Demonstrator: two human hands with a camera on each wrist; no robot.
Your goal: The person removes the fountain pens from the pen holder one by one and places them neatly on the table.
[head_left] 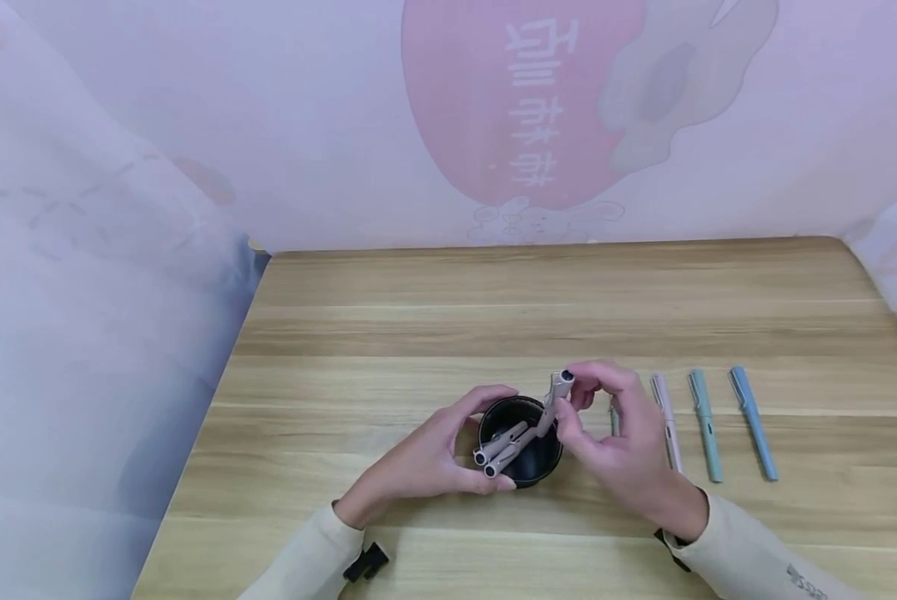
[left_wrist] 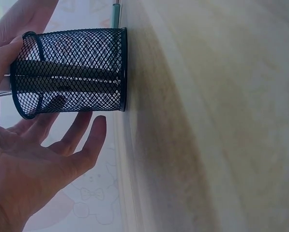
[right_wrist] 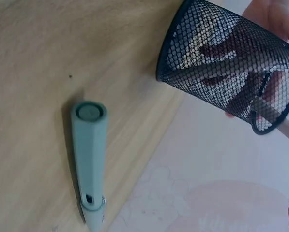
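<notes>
A black mesh pen cup [head_left: 527, 473] stands on the wooden table, held by my left hand [head_left: 444, 454] between thumb and fingers around its left side. Two greyish-beige pens [head_left: 513, 447] lean in it toward the left rim. Over the cup's right rim, my right hand [head_left: 624, 442] pinches another greyish-beige pen [head_left: 549, 412] near its top; its lower part is inside the cup. In the left wrist view, dark pen shapes show through the mesh cup [left_wrist: 86, 43]. The right wrist view catches only a fingertip at its right edge.
Right of the cup lie a lilac pen [head_left: 668, 421], a green pen [head_left: 706, 429] and a blue pen [head_left: 754, 425]. One more green pen [right_wrist: 89, 154] is mostly hidden by my right hand in the head view. A printed curtain [head_left: 328, 125] hangs behind the table.
</notes>
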